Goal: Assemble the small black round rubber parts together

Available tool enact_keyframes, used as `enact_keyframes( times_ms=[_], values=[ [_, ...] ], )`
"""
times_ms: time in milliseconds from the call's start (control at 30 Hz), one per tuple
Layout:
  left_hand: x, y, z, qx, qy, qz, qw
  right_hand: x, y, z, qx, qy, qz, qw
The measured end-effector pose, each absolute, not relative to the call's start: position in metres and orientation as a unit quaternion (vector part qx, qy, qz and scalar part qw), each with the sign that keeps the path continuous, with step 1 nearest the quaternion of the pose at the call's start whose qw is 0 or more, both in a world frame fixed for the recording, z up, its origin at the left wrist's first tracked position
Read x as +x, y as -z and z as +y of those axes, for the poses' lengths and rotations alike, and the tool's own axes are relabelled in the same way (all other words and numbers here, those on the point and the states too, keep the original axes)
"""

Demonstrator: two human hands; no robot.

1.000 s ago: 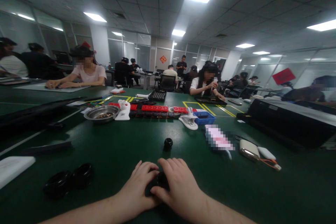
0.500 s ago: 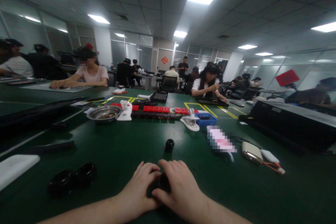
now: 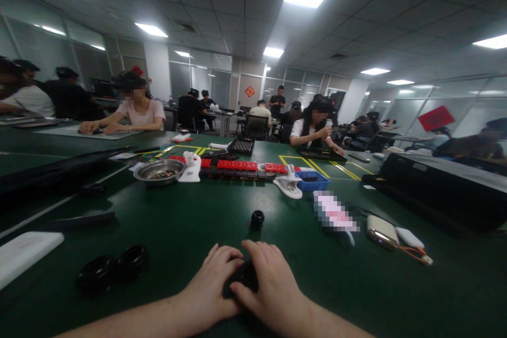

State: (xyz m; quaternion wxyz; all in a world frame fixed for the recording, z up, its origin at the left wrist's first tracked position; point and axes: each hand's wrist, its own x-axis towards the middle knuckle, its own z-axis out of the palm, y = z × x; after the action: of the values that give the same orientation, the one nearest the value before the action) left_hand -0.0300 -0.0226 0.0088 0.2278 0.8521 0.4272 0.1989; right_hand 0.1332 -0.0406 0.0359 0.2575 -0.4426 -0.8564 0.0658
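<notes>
At the near middle of the table, my left hand (image 3: 214,282) and my right hand (image 3: 275,285) are closed around a dark black part (image 3: 249,276). Fingers and thumbs cover most of it, so its full shape is hidden. The left hand grips it from the left, the right hand from the right, and the two nearly touch. Just beyond them stands a small glossy black ring-shaped part (image 3: 257,218). To the left, two larger glossy black rings, one nearer (image 3: 95,273) and one farther (image 3: 133,262), lie side by side.
A metal bowl (image 3: 159,173) with small pieces, white stands (image 3: 192,169), red blocks (image 3: 237,165) and a blue bin (image 3: 313,180) line the middle. A cream power bank (image 3: 382,231) lies right, near a large black box (image 3: 443,185). A white slab (image 3: 29,253) sits left. Co-workers sit across the table.
The view has shifted very slightly. My hands keep the same hold on the black part, and the things on the table stay where they were.
</notes>
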Motion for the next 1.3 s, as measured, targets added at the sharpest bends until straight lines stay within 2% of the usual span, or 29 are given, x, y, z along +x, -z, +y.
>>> enact_keyframes(
  times_ms=[233, 333, 467, 700, 833, 967, 1033, 1167, 1300],
  values=[
    [-0.029, -0.008, -0.022, 0.852, -0.194, 0.426, 0.233, 0.135, -0.042, -0.043, -0.28, -0.103, -0.9, 0.319],
    [-0.029, -0.009, -0.022, 0.853, -0.185, 0.428, 0.233, 0.134, -0.042, -0.044, -0.333, -0.074, -0.882, 0.325],
    [-0.03, -0.011, -0.023, 0.854, -0.184, 0.428, 0.233, 0.133, -0.037, -0.043, -0.412, -0.057, -0.862, 0.29],
    [-0.03, -0.005, -0.022, 0.85, -0.204, 0.424, 0.238, 0.136, -0.04, -0.041, -0.257, -0.117, -0.908, 0.308],
    [-0.031, -0.005, -0.021, 0.854, -0.187, 0.424, 0.237, 0.135, -0.041, -0.042, -0.324, -0.094, -0.883, 0.327],
    [-0.03, -0.009, -0.022, 0.855, -0.186, 0.422, 0.236, 0.133, -0.038, -0.042, -0.409, -0.09, -0.863, 0.282],
    [-0.03, -0.01, -0.022, 0.855, -0.189, 0.422, 0.237, 0.133, -0.038, -0.041, -0.384, -0.095, -0.878, 0.27],
    [-0.029, -0.008, -0.022, 0.849, -0.197, 0.428, 0.237, 0.133, -0.037, -0.037, -0.263, -0.088, -0.911, 0.306],
    [-0.029, -0.006, -0.019, 0.853, -0.185, 0.426, 0.238, 0.135, -0.03, -0.031, -0.318, -0.041, -0.894, 0.313]
  ],
)
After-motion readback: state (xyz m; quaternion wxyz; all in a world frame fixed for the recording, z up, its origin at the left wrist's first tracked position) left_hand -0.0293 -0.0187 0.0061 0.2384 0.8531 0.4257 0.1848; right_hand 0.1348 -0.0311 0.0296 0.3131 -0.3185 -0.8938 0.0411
